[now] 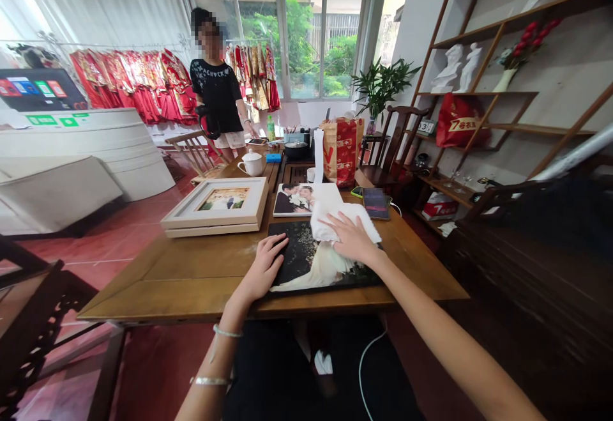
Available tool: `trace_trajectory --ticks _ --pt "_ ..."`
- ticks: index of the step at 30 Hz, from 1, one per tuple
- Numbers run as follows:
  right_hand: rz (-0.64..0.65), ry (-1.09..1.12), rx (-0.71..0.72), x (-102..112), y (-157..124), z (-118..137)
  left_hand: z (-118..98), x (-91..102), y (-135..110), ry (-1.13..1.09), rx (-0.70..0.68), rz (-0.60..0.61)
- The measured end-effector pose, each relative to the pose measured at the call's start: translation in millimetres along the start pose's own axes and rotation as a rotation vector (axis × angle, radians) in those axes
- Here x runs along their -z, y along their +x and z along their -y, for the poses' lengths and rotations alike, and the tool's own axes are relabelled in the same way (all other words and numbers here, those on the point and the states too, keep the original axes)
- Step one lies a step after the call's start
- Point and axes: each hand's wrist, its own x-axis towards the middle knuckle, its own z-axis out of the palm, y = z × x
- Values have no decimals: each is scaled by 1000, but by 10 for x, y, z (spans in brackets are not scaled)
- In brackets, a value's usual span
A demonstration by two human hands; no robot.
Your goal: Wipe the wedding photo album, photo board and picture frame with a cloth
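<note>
A dark wedding photo panel (292, 261), showing a pale gown, lies flat near the table's front edge. On its left edge rests my left hand (265, 264), fingers spread. My right hand (352, 239) lies flat with fingers apart on a folded white cloth (368, 220), pressing it against the panel's upper right part. The cloth and hand hide that corner of the picture. Just behind is a second, white-backed photo panel (292, 200) with a couple on it, partly covered by the cloth.
Framed pictures (215, 207) are stacked at the left of the wooden table (191, 274). Behind them stands a white lidded cup (252, 163). A phone (376, 204) with a cable lies at right, near a red-and-tan paper bag (342, 153). A person (218, 89) stands beyond the table.
</note>
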Motion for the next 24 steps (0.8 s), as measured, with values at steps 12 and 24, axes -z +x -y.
trace_trajectory --ticks 12,24 --pt "-23 -43 -161 -63 47 -25 -26 7 19 11 -2 0" --pt "37 44 278 -33 -639 634 -41 -2 29 9 28 -5"
